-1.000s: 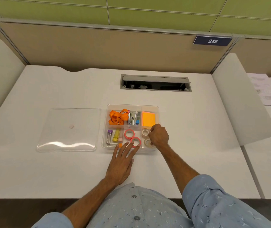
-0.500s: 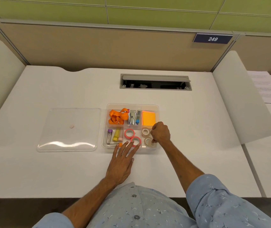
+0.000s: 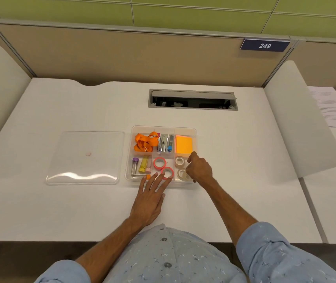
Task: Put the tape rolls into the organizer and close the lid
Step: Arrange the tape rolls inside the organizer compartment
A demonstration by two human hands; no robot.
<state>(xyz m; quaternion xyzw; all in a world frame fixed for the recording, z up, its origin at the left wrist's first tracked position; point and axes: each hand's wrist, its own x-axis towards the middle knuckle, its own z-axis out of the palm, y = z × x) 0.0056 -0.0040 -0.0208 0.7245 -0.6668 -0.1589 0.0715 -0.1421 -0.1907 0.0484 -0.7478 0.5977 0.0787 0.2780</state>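
Clear lid [image 3: 85, 157] lies left of the organizer [image 3: 164, 129], where four rolls [image 3: 159, 163] are seen. Left hand [image 3: 149, 201] is spread flat, empty; right hand [image 3: 199, 168] is curled, its hold undiscernible. A propped roll could block closing.

Printed papers [image 3: 330, 107] beyond the desk divider [image 3: 297, 123]

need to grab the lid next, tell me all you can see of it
The lid is a clear, glossy plastic sheet, roughly square with rounded corners and a raised rim. A small pinkish dot sits near its middle. It lies flat on the white desk, left of the organizer, apart from it. Neither hand touches it.
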